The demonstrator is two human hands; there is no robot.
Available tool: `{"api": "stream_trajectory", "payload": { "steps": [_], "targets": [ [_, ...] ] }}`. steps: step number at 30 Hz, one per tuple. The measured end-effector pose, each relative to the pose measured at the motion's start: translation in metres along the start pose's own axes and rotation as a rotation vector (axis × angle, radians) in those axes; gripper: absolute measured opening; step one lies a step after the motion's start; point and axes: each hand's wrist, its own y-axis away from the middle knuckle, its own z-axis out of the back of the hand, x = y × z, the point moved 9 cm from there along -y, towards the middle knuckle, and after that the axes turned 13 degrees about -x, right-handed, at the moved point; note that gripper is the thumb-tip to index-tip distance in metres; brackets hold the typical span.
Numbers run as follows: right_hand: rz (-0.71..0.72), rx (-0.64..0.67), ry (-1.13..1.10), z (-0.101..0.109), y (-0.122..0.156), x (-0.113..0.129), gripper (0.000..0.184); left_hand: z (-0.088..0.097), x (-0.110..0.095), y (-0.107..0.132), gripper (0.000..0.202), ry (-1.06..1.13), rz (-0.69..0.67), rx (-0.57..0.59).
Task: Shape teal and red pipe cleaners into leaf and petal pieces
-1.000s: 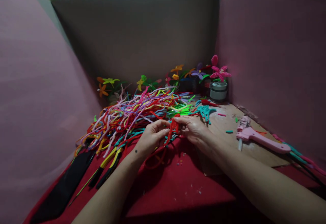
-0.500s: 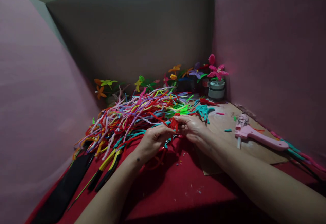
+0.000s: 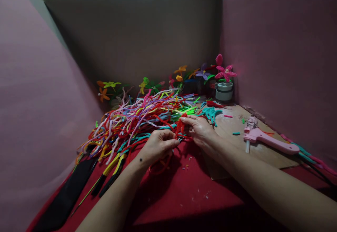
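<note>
Red pipe cleaners (image 3: 180,126), bent into loops, are held up between my two hands over the red cloth. My right hand (image 3: 199,128) pinches the top of the looped bunch between thumb and fingers. Lower down, my left hand (image 3: 162,142) closes thumb against fingers on a red strand at the bunch's left side. Just behind my hands lies a large heap of many-coloured pipe cleaners (image 3: 139,114). A turquoise looped piece (image 3: 210,114) rests beyond my right hand. Some strand ends are hidden by my fingers.
On a wooden board (image 3: 229,161) at the right lies a pink glue gun (image 3: 271,143). Pliers with yellow-black handles (image 3: 112,172) and a black flat item (image 3: 68,193) lie at left. Pipe-cleaner flowers (image 3: 225,73) stand along the back, one in a grey pot (image 3: 223,91).
My left hand has shifted slightly down and left, away from the right hand, and more of the red loops shows between them. Nothing else has visibly moved.
</note>
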Motion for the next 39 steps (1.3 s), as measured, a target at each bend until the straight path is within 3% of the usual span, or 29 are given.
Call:
{"api": "stream_trajectory", "payload": {
  "steps": [4,12,20,28,32,36,39],
  "targets": [
    [-0.019,0.003,-0.03,-0.001,0.0,0.0,0.007,-0.002,0.002,0.003,0.018,0.06,0.048,0.021],
    [-0.055,-0.022,-0.2,0.002,-0.004,0.0,0.014,-0.012,0.006,0.001,0.014,0.538,0.137,0.064],
    [-0.128,-0.045,-0.234,0.003,-0.004,-0.001,0.02,-0.018,0.002,0.007,0.013,0.684,0.236,0.146],
    [-0.163,-0.073,-0.206,0.004,-0.003,-0.003,0.02,-0.025,0.001,0.01,0.013,0.684,0.223,0.214],
    [-0.158,-0.076,-0.2,0.006,-0.006,-0.008,0.019,-0.012,0.004,0.004,0.018,0.516,0.144,0.126],
    [-0.2,-0.024,-0.179,0.004,-0.01,-0.016,0.015,0.018,-0.003,-0.008,0.027,0.32,-0.084,-0.05],
    [-0.231,-0.004,-0.169,0.003,-0.011,-0.02,0.015,0.027,-0.015,-0.007,0.02,0.205,-0.263,-0.088]
  ]
}}
